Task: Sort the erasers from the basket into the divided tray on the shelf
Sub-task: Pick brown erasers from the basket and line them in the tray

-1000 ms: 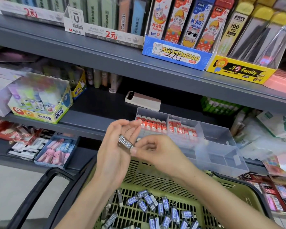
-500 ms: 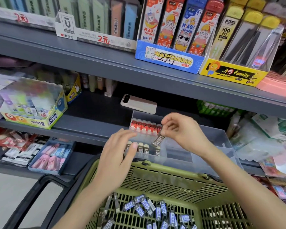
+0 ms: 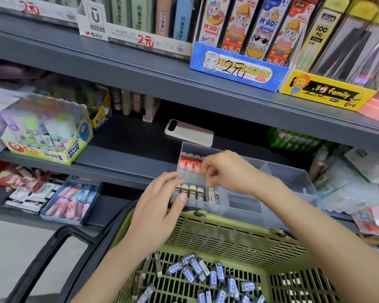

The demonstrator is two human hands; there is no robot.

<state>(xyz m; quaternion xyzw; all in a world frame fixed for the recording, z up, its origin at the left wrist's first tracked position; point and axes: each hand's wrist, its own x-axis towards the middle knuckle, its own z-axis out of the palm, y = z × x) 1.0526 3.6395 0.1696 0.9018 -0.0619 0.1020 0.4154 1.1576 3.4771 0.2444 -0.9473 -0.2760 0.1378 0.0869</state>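
Erasers in dark "2B" sleeves (image 3: 194, 194) stand in a row in the near-left compartment of the clear divided tray (image 3: 293, 178) on the shelf, with red-sleeved erasers (image 3: 189, 163) in the compartment behind. The right hand (image 3: 230, 171) has its fingertips pinched together above the newest dark eraser (image 3: 212, 196); whether they touch it cannot be told. The left hand (image 3: 160, 206) lies flat, fingers together, against the tray's front wall. More erasers (image 3: 197, 270) lie loose in the green basket (image 3: 228, 235). Nearby boxes read "MIAOMENGDAN" (image 3: 239, 69) and "POWER GLUE" (image 3: 73, 149).
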